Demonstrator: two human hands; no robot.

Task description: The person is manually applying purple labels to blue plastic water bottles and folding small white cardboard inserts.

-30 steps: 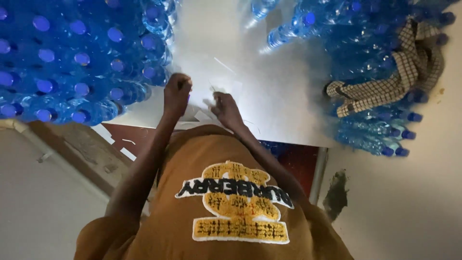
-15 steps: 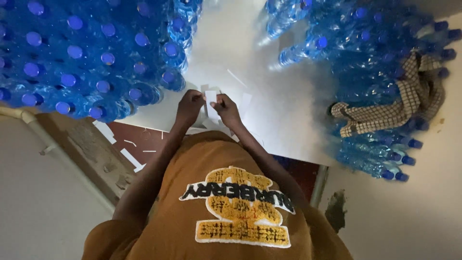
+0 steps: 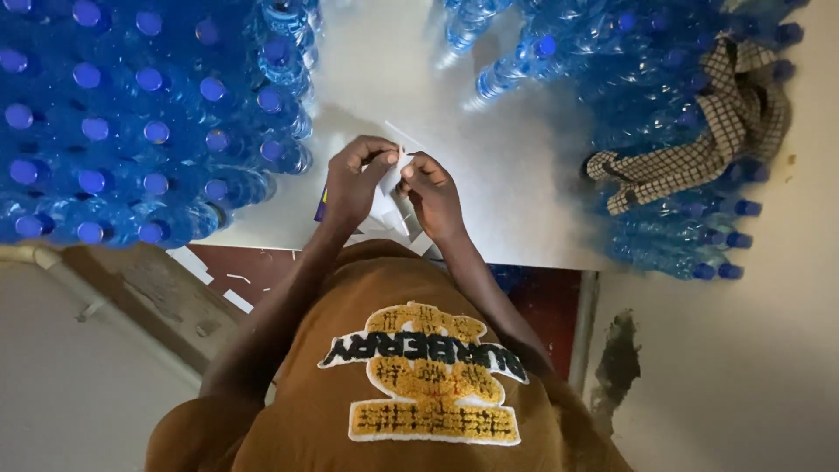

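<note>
Far left: dense block of upright blue-cap bottles (image 3: 131, 114) on the white table (image 3: 516, 201), caps toward cam. Below the table edge, white paper scraps (image 3: 236, 300) lie on the dark red surface.

Centre: my view looks down over an orange-brown shirt (image 3: 411, 367) at both hands, close together just above the table's near edge. Left hand (image 3: 354, 183) curled, thumb + forefinger pinching the upper left edge of a small white paper piece (image 3: 389, 188). Right hand (image 3: 434, 194) also curled, fingertips pressed onto the same piece from the other side. Paper sits between the 2 hands, bent, lifted off the table; more white bits lie under it.

Step, as I judge it: peeling or separating the small paper piece, prob a label off its backing. Next move would need a firm pinch on both sides and a slow pull apart so it doesn't tear.

Right: 2nd heap of bottles (image 3: 664, 122), many lying on their sides, checked cloth (image 3: 699, 149) draped over them.
</note>
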